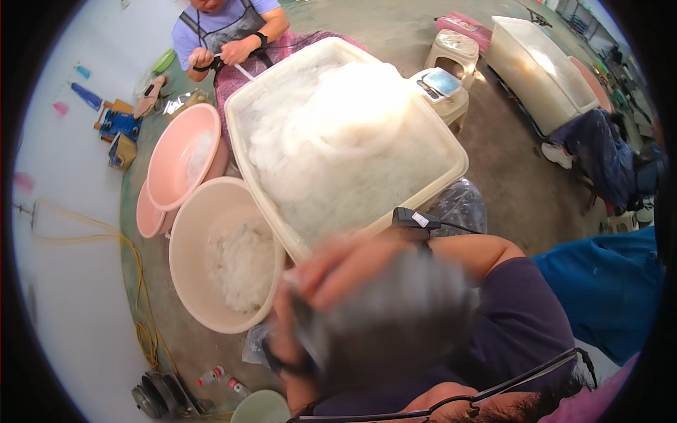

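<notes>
Close in front, both my hands are smeared by motion beside a dark grey, blurred thing (pixel 395 317) that looks like cloth. My right hand (pixel 349 271) bends over its upper edge, its forearm coming in from the right with a black device (pixel 416 220) at the wrist. On the left side of the grey thing is my left hand (pixel 283 328), a dark band around its wrist. The fingers of both are too blurred to show a grip. Just beyond them stands a large cream tub (pixel 451 158) with white foam or fluffy material (pixel 324 134).
A cream basin (pixel 185 261) with white fluffy stuff stands left, near pink basins (pixel 163 162). Across the tub a person (pixel 229 42) holds a thin strip. A stool with a scale (pixel 441 83) and another tub (pixel 539 77) stand right. Bottles (pixel 236 384) and a yellow cable (pixel 141 282) lie left.
</notes>
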Motion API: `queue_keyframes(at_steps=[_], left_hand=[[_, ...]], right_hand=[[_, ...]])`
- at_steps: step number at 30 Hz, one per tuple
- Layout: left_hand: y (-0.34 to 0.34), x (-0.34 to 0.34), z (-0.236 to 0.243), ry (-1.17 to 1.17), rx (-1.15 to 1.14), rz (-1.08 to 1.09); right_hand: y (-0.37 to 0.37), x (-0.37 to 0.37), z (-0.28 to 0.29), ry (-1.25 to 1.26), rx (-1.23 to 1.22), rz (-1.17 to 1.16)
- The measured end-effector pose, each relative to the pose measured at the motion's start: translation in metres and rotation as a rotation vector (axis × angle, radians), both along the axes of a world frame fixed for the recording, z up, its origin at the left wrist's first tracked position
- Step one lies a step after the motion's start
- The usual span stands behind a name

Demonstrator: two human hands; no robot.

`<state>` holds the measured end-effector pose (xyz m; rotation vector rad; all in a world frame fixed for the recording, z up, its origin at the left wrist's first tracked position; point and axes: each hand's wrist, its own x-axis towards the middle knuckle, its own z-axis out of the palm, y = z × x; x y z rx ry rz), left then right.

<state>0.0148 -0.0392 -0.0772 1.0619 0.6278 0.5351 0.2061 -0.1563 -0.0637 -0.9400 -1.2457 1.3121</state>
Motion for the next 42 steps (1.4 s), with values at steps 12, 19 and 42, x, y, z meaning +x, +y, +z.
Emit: queue_keyframes(at_steps=[12,19,42], left_hand=[[0.006,0.004,0.012,-0.117,0.109,-0.248],[0.023,0.001,0.036,0.193,1.583,-0.344],[0.007,0.006,0.018,-0.086,0.768,-0.067]], right_hand=[[0.006,-0.029,-0.006,-0.465,0.373,-0.368],[0.002,-0.003,0.005,-0.809,0.200,-0.120],[-0.017,0.004,0.004,0.027,-0.179,-0.358]])
